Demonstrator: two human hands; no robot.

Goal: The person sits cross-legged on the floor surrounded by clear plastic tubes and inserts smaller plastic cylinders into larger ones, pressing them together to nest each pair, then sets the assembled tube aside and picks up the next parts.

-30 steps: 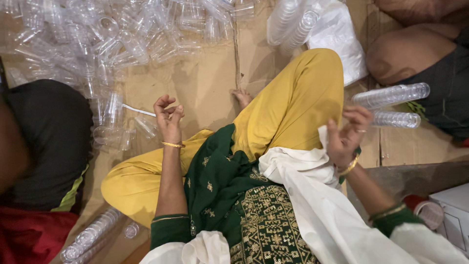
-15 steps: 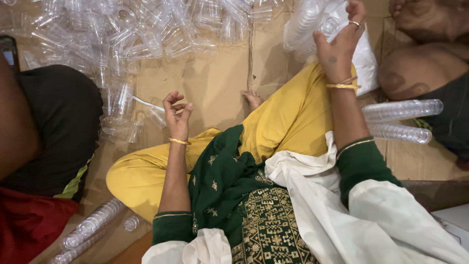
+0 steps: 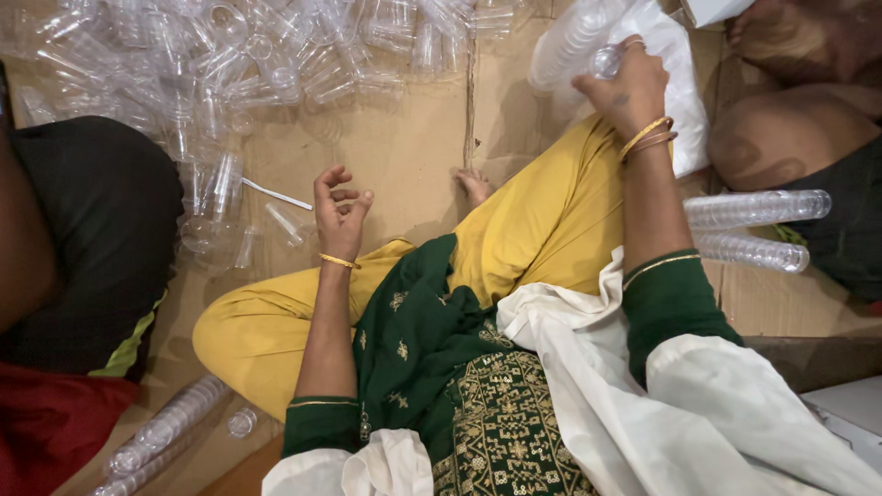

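Right hand [image 3: 629,92]: we see it raised to the far right, fingers closed round a small clear plastic cup [image 3: 608,61]; it sits against a white plastic bag [image 3: 675,64] from which a stack of nested cups [image 3: 574,37] shows.
Left hand [image 3: 340,213]: it hovers over the cardboard floor [image 3: 404,156], fingers loosely curled and half open, holding nothing that we can make out; a thin white strip [image 3: 276,195] lies just beside it.
Loose cups: a large heap of clear cups [image 3: 230,64] spreads across the far side of the cardboard, unstacked and tumbled; it lies near the left hand, not touching it.
Finished stacks: two long stacks [image 3: 753,225] lie side by side at the right, beside our yellow-trousered knee [image 3: 542,220]; more stacked cups [image 3: 165,427] lie at the lower left, with one single cup [image 3: 242,422] near them.
Others nearby: a person in black [image 3: 92,230] sits at the left; another person's leg [image 3: 790,138] shows at the upper right.
Progress: we judge the stacking well begun yet far from finished; several stacks are made; the heap left loose looks much the larger share.
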